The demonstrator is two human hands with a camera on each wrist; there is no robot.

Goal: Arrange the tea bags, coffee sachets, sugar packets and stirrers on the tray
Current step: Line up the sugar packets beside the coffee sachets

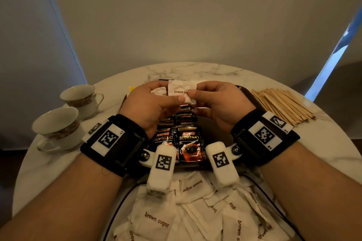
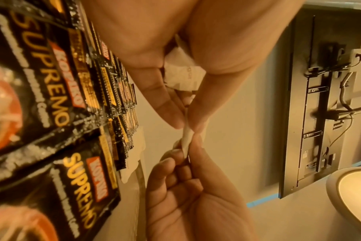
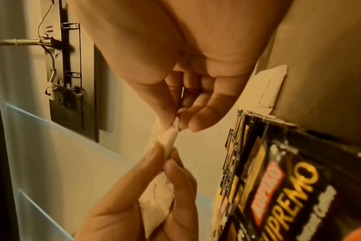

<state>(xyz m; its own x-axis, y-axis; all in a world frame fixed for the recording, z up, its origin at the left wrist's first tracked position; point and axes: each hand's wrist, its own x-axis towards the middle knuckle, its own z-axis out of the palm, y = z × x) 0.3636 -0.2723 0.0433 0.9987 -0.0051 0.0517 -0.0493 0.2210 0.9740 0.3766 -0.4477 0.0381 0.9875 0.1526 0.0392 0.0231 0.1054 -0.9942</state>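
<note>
Between both thumbs and fingers (image 2: 175, 114), pinched tight, sits a white paper "brown sugar" packet (image 1: 181, 90), held by the left hand (image 1: 152, 105) and right hand (image 1: 221, 103) above rows of black coffee sachets (image 1: 188, 143). Only the head view shows loose wooden stirrers (image 1: 282, 105) on the table; wrist views show the packet edge-on.

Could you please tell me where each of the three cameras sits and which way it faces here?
Head: worn high, looks down at the table; both forearms, left hand and right hand show.
Left wrist: looks along the left palm to its fingers; the right hand comes from below.
Right wrist: looks along the right palm to its fingers; the left hand comes from below.
Shared: all show the sugar packet pinched by both hands, and the coffee sachets.
</note>
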